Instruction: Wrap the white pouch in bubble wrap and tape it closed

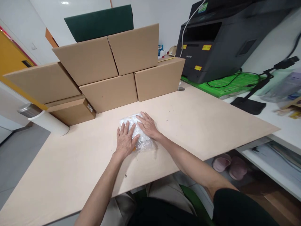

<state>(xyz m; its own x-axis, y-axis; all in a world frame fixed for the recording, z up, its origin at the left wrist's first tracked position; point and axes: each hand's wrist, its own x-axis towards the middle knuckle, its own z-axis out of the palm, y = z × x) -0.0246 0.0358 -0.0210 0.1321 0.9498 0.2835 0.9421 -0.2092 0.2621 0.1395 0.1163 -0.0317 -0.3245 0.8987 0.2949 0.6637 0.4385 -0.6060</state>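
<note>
A bubble-wrapped package (143,142) lies on the light wooden tabletop (77,166), close to the middle of the view. Flat on its left side rests my left hand (125,139), fingers spread. My right hand (148,125) lies over the upper right part, fingers stretched out and the palm down. Clear wrap shows between the hands and below them, with a small orange patch beside my left thumb. What the wrap encloses cannot be made out.
Brown cardboard boxes (108,92) are stacked along the back, topped by a dark green box (101,23). A white tumbler (50,122) stands at the left edge. Back right, a black printer (199,56) sits beside a black stand (249,105). Pink slippers (222,162) lie below.
</note>
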